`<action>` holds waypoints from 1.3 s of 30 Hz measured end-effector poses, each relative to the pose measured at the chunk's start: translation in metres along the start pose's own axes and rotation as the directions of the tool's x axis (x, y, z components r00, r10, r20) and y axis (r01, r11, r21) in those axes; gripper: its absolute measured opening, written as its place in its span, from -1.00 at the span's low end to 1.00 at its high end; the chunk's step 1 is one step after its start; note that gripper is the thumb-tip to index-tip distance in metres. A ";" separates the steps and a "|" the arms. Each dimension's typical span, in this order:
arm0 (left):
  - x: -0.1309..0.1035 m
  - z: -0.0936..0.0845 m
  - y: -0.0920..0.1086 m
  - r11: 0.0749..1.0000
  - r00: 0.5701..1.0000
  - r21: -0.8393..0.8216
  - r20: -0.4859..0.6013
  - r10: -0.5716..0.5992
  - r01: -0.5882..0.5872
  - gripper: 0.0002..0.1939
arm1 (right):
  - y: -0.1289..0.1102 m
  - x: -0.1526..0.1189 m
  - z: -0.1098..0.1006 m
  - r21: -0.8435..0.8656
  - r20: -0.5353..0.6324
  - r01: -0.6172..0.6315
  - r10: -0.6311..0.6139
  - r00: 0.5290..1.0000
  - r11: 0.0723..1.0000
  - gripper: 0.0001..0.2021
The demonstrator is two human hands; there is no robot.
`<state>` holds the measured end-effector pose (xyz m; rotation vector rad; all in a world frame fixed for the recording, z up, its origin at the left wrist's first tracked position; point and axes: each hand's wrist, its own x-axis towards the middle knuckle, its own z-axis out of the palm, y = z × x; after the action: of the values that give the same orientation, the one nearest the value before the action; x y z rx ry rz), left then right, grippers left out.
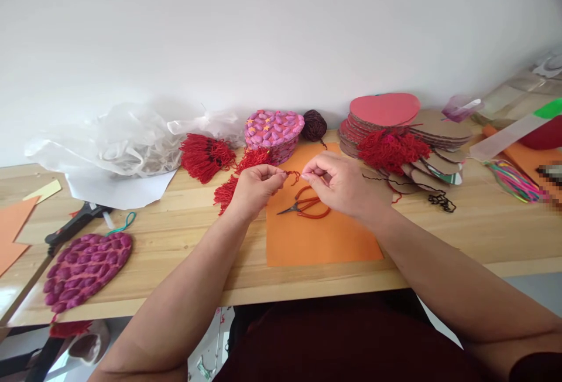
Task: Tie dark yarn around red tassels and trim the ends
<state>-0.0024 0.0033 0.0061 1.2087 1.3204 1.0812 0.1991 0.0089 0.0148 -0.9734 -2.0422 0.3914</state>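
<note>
My left hand (259, 188) pinches a short piece of red yarn (293, 176) between thumb and fingertips. The yarn's loose, crinkled ends stick out toward my right hand (333, 181), whose thumb and finger are pressed together close to them. Whether the right fingertips grip a strand is too small to make out. Beneath both hands lies an orange sheet (325, 247), with orange-handled scissors (312, 211) resting on it, blades pointing left. Red tassels (225, 195) show just behind my left hand, partly hidden by it.
A pink pebbled stack (274, 130) and a dark yarn ball (315, 125) stand by the wall. Cardboard shapes (385, 108) bear red yarn at right. Leftward are plastic bags (132, 142), a purple heart (88, 268), a glue gun (74, 227) and a red tassel bundle (205, 157).
</note>
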 end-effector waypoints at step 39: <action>-0.002 0.003 0.005 0.993 0.994 -0.070 0.052 -0.093 0.096 -0.75 | -0.001 -0.001 0.001 0.184 0.010 0.012 -0.014 1.000 0.983 -0.96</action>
<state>0.0015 0.0014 0.0112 1.1019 1.2777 1.0171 0.1980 0.0076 0.0141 -0.8464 -1.9817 0.5685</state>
